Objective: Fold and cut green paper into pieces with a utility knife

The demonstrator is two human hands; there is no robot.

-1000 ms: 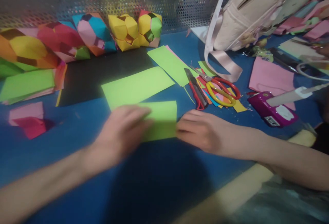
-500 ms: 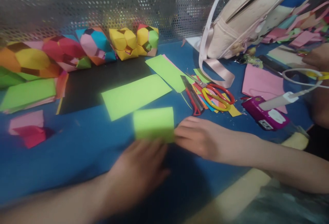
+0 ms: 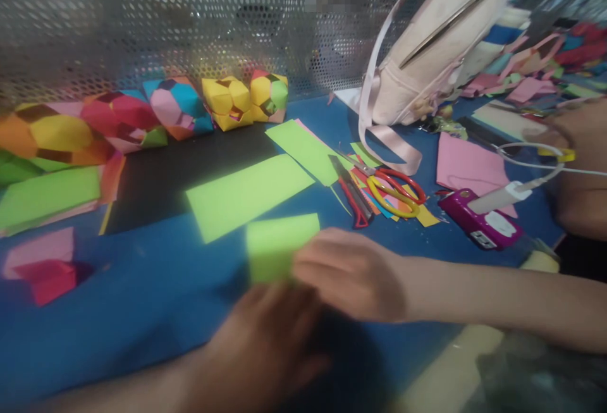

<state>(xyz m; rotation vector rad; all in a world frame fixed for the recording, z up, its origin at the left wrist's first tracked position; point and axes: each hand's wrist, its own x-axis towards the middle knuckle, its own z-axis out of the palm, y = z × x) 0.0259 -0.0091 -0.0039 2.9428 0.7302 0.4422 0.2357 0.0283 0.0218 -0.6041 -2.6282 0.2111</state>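
Observation:
A folded light-green sheet of paper (image 3: 277, 242) lies on the blue tabletop in front of me. My right hand (image 3: 351, 274) is closed, its curled fingers at the paper's lower right part; the fingertips are hidden. Motion blurs my left hand (image 3: 265, 337), whose fingers stretch to the paper's near edge with the thumb apart. Both hands meet there. Just beyond are a flat green paper strip (image 3: 249, 195) and another green strip (image 3: 303, 150). A red utility knife (image 3: 351, 195) and scissors with red and yellow handles (image 3: 396, 191) rest on small paper scraps to the right.
Folded paper balls (image 3: 226, 102) line the back beside a perforated metal panel (image 3: 180, 21). A black sheet (image 3: 165, 179), green paper stack (image 3: 52, 191) and pink folded pieces (image 3: 47, 274) lie left. At right are a pale backpack (image 3: 427, 52), pink paper (image 3: 469, 160), purple device (image 3: 478, 217) and another person's arm (image 3: 581, 166).
My right hand has moved left over the folded green paper's lower right part, up against my left hand. The whole scene sits slightly lower in view.

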